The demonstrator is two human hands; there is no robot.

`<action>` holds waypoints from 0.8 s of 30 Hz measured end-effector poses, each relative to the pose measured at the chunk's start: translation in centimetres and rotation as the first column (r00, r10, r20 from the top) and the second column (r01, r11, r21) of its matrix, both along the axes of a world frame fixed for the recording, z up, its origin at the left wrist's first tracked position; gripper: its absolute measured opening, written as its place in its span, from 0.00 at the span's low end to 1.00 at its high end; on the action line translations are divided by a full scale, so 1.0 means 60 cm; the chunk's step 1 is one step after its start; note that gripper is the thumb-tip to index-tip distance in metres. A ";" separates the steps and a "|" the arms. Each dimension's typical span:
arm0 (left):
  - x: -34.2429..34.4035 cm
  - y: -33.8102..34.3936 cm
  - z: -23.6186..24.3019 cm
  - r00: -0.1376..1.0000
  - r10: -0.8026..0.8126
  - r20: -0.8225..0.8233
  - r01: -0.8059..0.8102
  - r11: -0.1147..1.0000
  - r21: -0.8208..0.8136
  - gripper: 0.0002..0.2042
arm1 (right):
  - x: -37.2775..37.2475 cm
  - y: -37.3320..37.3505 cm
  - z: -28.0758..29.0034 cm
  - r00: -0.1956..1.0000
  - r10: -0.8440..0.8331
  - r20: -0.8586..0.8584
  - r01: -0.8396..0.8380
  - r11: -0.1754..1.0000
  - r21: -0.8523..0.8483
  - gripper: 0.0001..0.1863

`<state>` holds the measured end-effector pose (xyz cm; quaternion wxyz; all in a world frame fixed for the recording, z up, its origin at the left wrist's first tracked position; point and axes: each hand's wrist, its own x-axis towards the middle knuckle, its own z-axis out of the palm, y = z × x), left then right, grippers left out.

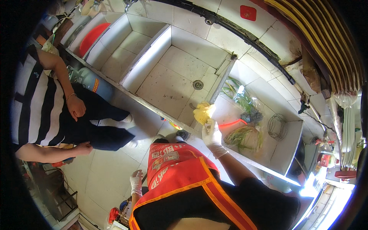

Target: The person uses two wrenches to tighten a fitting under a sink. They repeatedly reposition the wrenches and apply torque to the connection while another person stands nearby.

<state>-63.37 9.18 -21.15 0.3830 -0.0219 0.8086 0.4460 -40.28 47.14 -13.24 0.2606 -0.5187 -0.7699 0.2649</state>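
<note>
My right hand (212,134), in a thin white glove, reaches over the front ledge of the tiled sink (168,107). Its fingers pinch a crumpled yellow cloth (203,112), held near the divider beside the middle basin. Low at my left side hangs my left hand (136,182), also gloved, with its fingers loosely apart and nothing seen in it. In the right basin, close to my right hand, lie a red-handled scrubbing brush (234,123), a clear plastic bag (249,103) and green vegetable scraps (238,137).
Another person (46,103) in a striped top stands at the left, beside a gas cylinder (94,82). A red basin (94,38) sits in the far left compartment. A drain (197,84) marks the middle basin's floor. Coiled wire (277,127) lies right; stacked plates (348,134) stand beyond.
</note>
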 end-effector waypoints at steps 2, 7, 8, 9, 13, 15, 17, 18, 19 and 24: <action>-0.008 -0.004 -0.005 0.999 0.018 0.044 -0.015 0.998 -0.060 0.10 | -0.001 0.001 0.002 1.000 0.009 -0.020 -0.010 1.000 -0.012 0.18; -0.002 -0.046 -0.046 0.982 0.081 0.172 -0.052 0.984 -0.168 0.10 | -0.005 0.004 0.010 0.994 0.051 -0.095 -0.054 0.998 -0.033 0.17; 0.001 -0.056 -0.056 0.973 0.103 0.205 -0.079 0.990 -0.120 0.10 | -0.007 0.004 0.012 0.995 0.053 -0.085 -0.055 0.998 -0.029 0.17; 0.004 -0.066 -0.065 0.961 0.129 0.245 -0.107 0.989 -0.100 0.11 | -0.008 0.005 0.013 0.993 0.055 -0.100 -0.059 0.998 -0.038 0.17; 0.014 -0.087 -0.089 0.947 0.143 0.287 -0.133 0.990 -0.054 0.12 | -0.012 0.006 0.016 0.990 0.077 -0.117 -0.080 0.996 -0.028 0.15; 0.013 -0.085 -0.092 0.959 0.147 0.241 -0.128 0.988 -0.090 0.12 | -0.013 0.006 0.017 0.994 0.081 -0.078 -0.084 0.996 -0.043 0.15; 0.007 -0.075 -0.091 0.966 0.098 0.239 -0.072 0.991 -0.114 0.12 | -0.014 0.006 0.016 0.995 0.080 -0.066 -0.084 0.995 -0.061 0.15; 0.003 -0.069 -0.090 0.975 0.068 0.213 -0.034 0.986 -0.160 0.12 | -0.014 0.005 0.015 0.995 0.079 -0.060 -0.083 0.994 -0.069 0.15; 0.001 -0.061 -0.088 0.970 0.080 0.232 -0.052 0.991 -0.122 0.12 | -0.014 0.005 0.014 0.994 0.082 -0.072 -0.087 0.993 -0.082 0.16; -0.003 -0.024 -0.075 0.975 0.098 0.198 -0.078 0.991 -0.105 0.10 | -0.017 0.003 0.008 0.996 0.076 -0.041 -0.077 0.997 -0.031 0.18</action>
